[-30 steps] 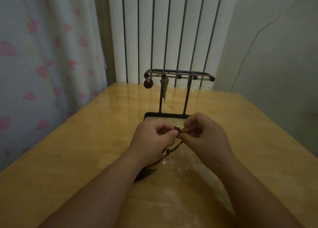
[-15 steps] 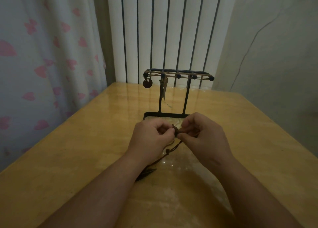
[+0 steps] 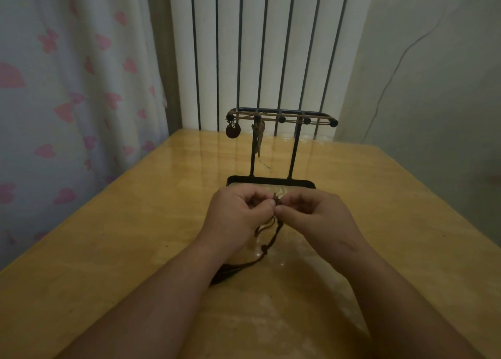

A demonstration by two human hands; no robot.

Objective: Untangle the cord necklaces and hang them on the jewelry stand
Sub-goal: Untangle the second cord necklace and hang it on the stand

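Head view: two necklaces (image 3: 232,131) already hung on the stand (image 3: 282,116). Left hand (image 3: 238,217) and right hand (image 3: 314,217) both pinching one knotted cord (image 3: 267,246) above the bench (image 3: 135,223). Untangling and hanging left.

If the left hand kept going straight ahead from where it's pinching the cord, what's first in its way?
Probably the jewelry stand: its base tray lies just beyond the left hand, which pinches the cord necklace. Depth is hard to judge.
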